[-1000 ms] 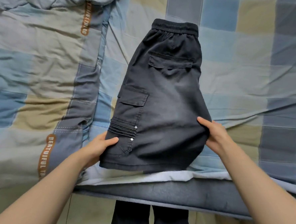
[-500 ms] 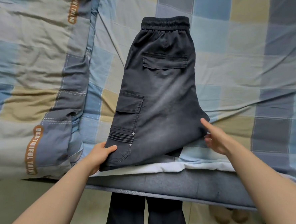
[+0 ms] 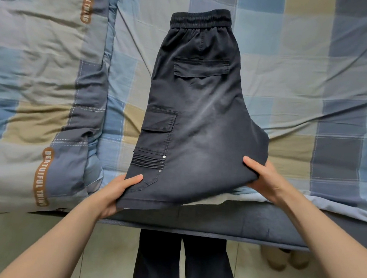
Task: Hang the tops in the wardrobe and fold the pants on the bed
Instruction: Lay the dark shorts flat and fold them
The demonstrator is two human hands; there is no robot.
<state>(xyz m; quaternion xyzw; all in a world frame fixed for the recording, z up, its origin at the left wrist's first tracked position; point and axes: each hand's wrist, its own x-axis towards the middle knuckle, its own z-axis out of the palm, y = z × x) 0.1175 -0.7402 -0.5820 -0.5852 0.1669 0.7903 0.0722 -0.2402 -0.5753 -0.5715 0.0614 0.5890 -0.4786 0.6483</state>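
Note:
Dark grey cargo pants [image 3: 198, 122] lie folded lengthwise on the checked bed sheet [image 3: 311, 78], elastic waistband at the far end, cargo pocket on the left. My left hand [image 3: 115, 190] grips the near left corner of the folded bottom edge, thumb on top and fingers underneath. My right hand [image 3: 261, 178] grips the near right corner the same way, with the thumb lying on the fabric. The near edge of the pants is lifted slightly off the mattress between both hands.
A plaid quilt [image 3: 41, 87] with brown lettering is bunched along the left of the bed. The dark mattress edge [image 3: 237, 219] runs across in front of me. My legs in dark trousers [image 3: 181, 263] and slippers [image 3: 286, 261] are on the floor below.
My right hand has gone from lying flat beside the right edge to gripping the right corner. The near end of the pants has risen a little; the left hand keeps its hold.

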